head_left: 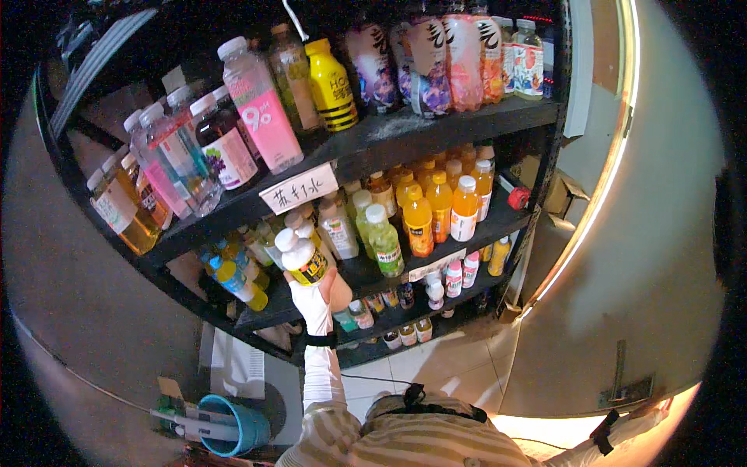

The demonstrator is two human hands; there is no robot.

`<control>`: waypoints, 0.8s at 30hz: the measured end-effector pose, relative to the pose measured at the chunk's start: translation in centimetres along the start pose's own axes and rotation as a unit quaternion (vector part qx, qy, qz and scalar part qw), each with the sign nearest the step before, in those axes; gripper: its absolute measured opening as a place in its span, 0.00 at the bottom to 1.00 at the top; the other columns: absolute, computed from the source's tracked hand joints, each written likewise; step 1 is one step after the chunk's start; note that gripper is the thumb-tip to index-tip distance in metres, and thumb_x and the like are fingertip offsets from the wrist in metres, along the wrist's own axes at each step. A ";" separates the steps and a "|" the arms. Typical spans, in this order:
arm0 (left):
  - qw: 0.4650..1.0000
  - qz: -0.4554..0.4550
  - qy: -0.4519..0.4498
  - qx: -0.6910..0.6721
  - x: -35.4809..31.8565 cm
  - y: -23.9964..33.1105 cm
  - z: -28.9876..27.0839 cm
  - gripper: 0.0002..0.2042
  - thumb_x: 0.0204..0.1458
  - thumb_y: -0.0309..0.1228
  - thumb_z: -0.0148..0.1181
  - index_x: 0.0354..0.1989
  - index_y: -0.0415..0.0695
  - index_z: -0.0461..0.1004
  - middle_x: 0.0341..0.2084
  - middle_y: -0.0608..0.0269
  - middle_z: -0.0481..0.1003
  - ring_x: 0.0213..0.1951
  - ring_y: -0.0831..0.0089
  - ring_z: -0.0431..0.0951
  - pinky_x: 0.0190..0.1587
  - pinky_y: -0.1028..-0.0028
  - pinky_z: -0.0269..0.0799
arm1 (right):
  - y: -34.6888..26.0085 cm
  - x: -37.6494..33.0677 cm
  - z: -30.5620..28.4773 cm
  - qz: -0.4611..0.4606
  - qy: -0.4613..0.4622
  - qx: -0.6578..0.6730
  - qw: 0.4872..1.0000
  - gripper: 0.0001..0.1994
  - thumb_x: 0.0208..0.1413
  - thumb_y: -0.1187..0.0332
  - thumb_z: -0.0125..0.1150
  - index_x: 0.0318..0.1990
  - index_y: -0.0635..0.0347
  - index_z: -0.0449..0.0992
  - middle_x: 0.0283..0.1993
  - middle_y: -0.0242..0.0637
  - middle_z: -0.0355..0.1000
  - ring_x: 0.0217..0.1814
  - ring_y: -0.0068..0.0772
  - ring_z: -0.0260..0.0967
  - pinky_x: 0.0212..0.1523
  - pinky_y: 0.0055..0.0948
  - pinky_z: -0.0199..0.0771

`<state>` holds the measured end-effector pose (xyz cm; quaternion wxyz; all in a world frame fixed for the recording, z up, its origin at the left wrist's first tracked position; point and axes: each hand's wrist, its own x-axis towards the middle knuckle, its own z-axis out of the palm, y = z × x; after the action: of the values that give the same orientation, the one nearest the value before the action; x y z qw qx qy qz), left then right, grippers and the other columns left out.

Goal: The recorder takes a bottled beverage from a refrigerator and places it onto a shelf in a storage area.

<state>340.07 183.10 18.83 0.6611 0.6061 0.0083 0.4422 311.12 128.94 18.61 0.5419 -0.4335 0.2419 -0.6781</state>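
Note:
My left hand (317,294) is wrapped round a bottle (310,267) with a white cap and a yellow-and-black label. It holds the bottle, slightly tilted, at the front of the middle shelf, partly covering the bottles behind. A green bottle (384,245) with a white cap stands to its right, and orange juice bottles (419,222) are beyond that. At the far right edge, my right hand (660,410) is stretched out by the edge of a grey door (599,311); its fingers are too small and unclear to read. Both forearms wear white sleeves and black wristbands.
A black shelf rack (459,127) carries drink bottles on several levels. On the upper shelf stand a pink bottle (261,109) and a yellow bottle (331,86). A handwritten label (299,187) hangs on its edge. A blue bucket (253,426) stands on the floor at lower left.

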 end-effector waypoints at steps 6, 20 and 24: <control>0.994 0.016 0.039 0.100 0.8 -1.6 0.0 0.32 0.33 0.28 0.69 0.48 0.38 0.57 0.37 0.55 0.70 0.37 0.68 0.70 0.40 0.72 0.66 | 1.6 1.9 -2.9 0.120 -0.013 0.088 0.989 0.21 0.57 0.53 0.40 0.52 0.58 0.61 0.47 0.42 0.65 0.45 0.35 0.63 0.46 0.32 0.66; 0.997 0.014 0.063 0.050 0.1 -6.1 1.3 0.33 0.32 0.25 0.67 0.48 0.39 0.55 0.38 0.56 0.68 0.37 0.65 0.69 0.42 0.68 0.64 | -2.9 -6.7 2.4 -0.170 -0.102 -0.269 0.943 0.32 0.50 0.56 0.57 0.58 0.60 0.51 0.47 0.42 0.62 0.48 0.34 0.58 0.49 0.32 0.56; 0.995 0.031 0.085 0.036 0.4 -7.0 1.6 0.36 0.31 0.24 0.69 0.51 0.37 0.54 0.41 0.53 0.66 0.42 0.64 0.67 0.45 0.66 0.63 | 2.4 -7.8 -1.6 -0.053 -0.132 -0.144 0.979 0.31 0.50 0.66 0.56 0.60 0.60 0.49 0.53 0.42 0.58 0.54 0.35 0.55 0.55 0.32 0.51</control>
<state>345.24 182.92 13.80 0.6216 0.5898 0.0620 0.5118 311.32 135.37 13.33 0.4642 -0.6050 0.2399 -0.6008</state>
